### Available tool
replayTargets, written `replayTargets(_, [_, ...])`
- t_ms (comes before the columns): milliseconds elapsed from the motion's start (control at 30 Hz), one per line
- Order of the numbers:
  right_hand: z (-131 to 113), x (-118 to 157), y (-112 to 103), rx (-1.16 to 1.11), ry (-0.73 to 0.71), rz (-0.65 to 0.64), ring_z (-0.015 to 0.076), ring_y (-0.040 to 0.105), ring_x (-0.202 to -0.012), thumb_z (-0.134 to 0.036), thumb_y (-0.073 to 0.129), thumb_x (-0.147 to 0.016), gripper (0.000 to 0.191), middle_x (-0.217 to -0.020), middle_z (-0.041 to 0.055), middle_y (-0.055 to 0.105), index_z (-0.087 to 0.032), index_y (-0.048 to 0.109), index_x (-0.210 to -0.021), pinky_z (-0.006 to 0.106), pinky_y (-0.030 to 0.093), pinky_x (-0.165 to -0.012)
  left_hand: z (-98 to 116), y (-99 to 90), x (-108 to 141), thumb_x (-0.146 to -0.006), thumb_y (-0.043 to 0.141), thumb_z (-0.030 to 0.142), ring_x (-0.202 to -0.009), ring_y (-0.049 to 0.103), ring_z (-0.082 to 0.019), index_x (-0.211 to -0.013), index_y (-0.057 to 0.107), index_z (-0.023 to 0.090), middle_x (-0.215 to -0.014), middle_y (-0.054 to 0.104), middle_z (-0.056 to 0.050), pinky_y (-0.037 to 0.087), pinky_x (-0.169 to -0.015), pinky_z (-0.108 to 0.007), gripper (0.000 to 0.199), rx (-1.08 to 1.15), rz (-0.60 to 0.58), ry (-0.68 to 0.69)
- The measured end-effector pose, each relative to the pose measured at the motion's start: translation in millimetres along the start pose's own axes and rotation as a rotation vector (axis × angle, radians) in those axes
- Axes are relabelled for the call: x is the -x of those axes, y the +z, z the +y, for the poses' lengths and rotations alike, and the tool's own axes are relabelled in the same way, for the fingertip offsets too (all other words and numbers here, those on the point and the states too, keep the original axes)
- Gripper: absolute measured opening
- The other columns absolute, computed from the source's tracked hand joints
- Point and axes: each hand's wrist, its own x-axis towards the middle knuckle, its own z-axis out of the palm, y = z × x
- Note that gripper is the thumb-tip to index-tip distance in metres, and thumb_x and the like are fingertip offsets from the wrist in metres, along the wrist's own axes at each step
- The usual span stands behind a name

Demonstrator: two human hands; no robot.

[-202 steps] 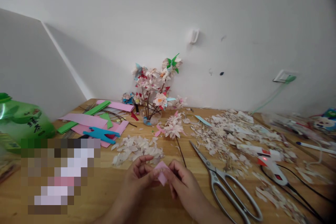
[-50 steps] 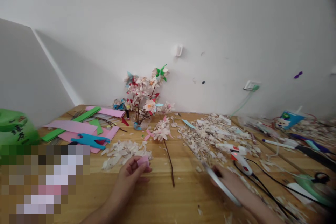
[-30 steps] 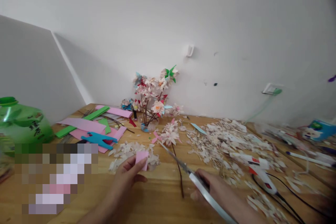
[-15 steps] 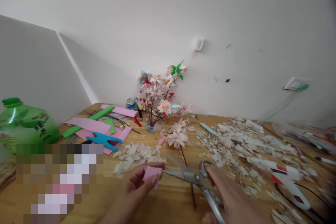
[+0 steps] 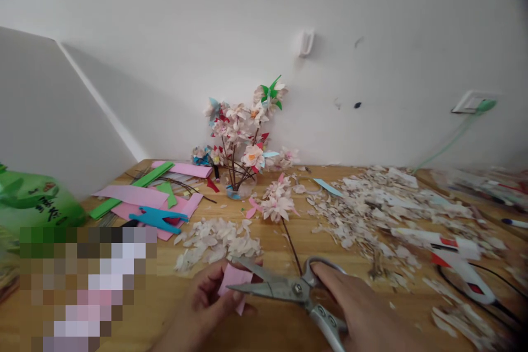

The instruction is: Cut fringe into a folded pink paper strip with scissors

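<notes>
The left hand (image 5: 211,298) pinches pink paper (image 5: 233,275) in its fingers (image 5: 229,303), at the tip of the open scissors (image 5: 284,289). The right hand (image 5: 350,302) grips them. A flower (image 5: 275,206) lies behind the scissors.

Pink paper (image 5: 233,275) partly behind scissors (image 5: 292,289), green bottle (image 5: 39,201) partly past the left edge

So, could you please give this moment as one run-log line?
left hand: holding pink paper | right hand: holding scissors, blades open at paper | glue gun: at right
</notes>
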Motion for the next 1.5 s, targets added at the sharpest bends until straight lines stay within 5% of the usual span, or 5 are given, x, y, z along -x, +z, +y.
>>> replayTargets(300, [-7.3, -4.5, -0.7, -0.028, -0.072, 0.02, 0.0249, 0.059, -0.079, -0.034, 0.065, -0.058, 0.034, -0.092, 0.0078, 0.065, -0.021, 0.054, -0.088, 0.03, 0.044, -0.068, 5.4, 4.6, -1.1, -0.07, 0.064, 0.03, -0.063, 0.057, -0.012, -0.08, 0.067, 0.019, -0.098, 0.067, -0.006, 0.05, -0.06, -0.024, 0.015, -0.022, 0.008, -0.036])
replayTargets(1233, [-4.4, -5.5, 1.5, -0.064, -0.016, -0.028, 0.024, 0.057, -0.08, -0.042, 0.075, -0.048, 0.052, -0.094, 0.0052, 0.064, -0.021, 0.053, -0.09, 0.028, 0.04, -0.066, 8.7, 6.3, 2.6, -0.067, 0.066, 0.027, -0.055, 0.054, -0.009, -0.076, 0.067, 0.018, -0.098, 0.068, -0.006, 0.053, -0.057, -0.026, 0.013, 0.034, 0.025, -0.079])
replayTargets(1500, [-2.4, -6.5, 2.4, -0.065, 0.0, -0.029, 0.0213, 0.055, -0.069, -0.043, 0.075, -0.047, 0.05, -0.08, 0.0015, 0.063, -0.022, 0.052, -0.085, 0.026, 0.037, -0.058, 5.1, 5.3, 1.0, -0.065, 0.068, 0.028, -0.057, 0.055, -0.01, -0.072, 0.067, 0.018, -0.096, 0.069, -0.006, 0.053, -0.054, -0.026, 0.012, 0.05, 0.041, -0.084])
